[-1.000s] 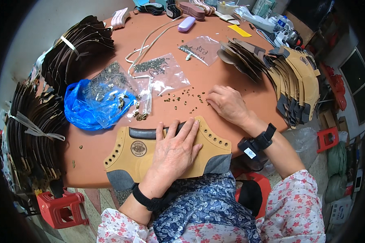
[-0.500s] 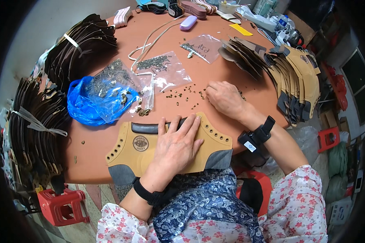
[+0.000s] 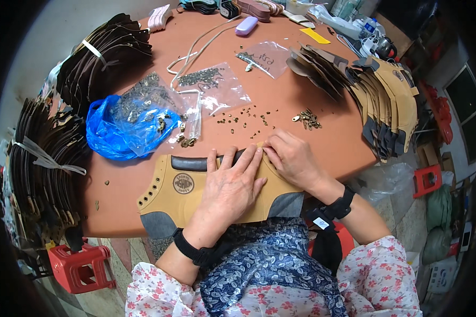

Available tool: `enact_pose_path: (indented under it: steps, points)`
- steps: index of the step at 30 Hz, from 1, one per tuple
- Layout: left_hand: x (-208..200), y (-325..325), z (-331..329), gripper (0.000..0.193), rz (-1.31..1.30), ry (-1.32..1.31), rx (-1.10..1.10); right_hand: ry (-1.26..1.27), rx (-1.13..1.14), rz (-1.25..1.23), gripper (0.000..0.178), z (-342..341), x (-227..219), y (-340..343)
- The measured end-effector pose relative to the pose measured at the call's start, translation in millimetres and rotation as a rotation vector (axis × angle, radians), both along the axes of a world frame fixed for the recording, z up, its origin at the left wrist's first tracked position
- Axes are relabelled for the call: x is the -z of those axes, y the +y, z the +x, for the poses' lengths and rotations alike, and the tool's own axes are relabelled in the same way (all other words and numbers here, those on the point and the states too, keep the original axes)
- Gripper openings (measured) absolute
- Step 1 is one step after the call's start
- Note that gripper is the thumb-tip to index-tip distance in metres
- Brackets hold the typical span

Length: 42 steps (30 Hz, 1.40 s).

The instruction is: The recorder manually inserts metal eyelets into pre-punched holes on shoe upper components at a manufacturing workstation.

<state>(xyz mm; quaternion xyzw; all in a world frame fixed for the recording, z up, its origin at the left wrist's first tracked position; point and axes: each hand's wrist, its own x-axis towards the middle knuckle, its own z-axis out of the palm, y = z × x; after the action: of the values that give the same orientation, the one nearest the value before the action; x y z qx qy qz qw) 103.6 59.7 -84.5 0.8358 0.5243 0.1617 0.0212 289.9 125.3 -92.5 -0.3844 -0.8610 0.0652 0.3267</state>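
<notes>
A tan shoe upper (image 3: 182, 206) with dark grey corners and a black padded collar lies at the table's front edge, partly over my lap. My left hand (image 3: 230, 185) rests flat across its middle, fingers spread. My right hand (image 3: 293, 158) is at the upper's right-hand lace-hole row, thumb and fingertips pinched together. Whatever is between them is hidden, and the hand covers most of those holes. Along the left edge, a row of metal-rimmed holes is visible. Just beyond the upper are scattered small brass eyelets (image 3: 243, 116) and a little heap of brass hooks (image 3: 309, 120).
A blue plastic bag (image 3: 111, 140) and a clear bag of small metal parts (image 3: 214, 92) lie beyond my left hand. Tied dark stacks (image 3: 103, 58) stand at the left. More tan uppers (image 3: 391, 100) are stacked at the right. A white cord (image 3: 188, 55) crosses the table.
My right hand has come back from the loose eyelets to the upper's right-hand hole row, uncovering the brass hooks. My left hand stays flat on the upper.
</notes>
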Motion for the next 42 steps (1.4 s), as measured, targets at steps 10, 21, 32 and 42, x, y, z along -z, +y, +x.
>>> enact_pose_path:
  steps: [10, 21, 32, 42]
  points:
    - [4.3, -0.7, -0.3, 0.053, 0.019, -0.061, -0.021, 0.038, 0.037, 0.029, 0.009, -3.3, 7.2, -3.1]
    - [4.1, -1.2, 0.9, 0.05, 0.036, -0.057, -0.026, 0.045, 0.06, 0.024, 0.009, -4.3, 8.7, -4.9]
    - [4.6, -1.3, 2.3, 0.048, 0.043, -0.055, -0.03, 0.047, 0.064, 0.025, 0.01, -5.0, 8.9, -6.0]
    - [4.3, -1.5, 3.0, 0.049, 0.046, -0.049, -0.04, 0.029, 0.082, 0.074, 0.009, -6.0, 9.3, -5.4]
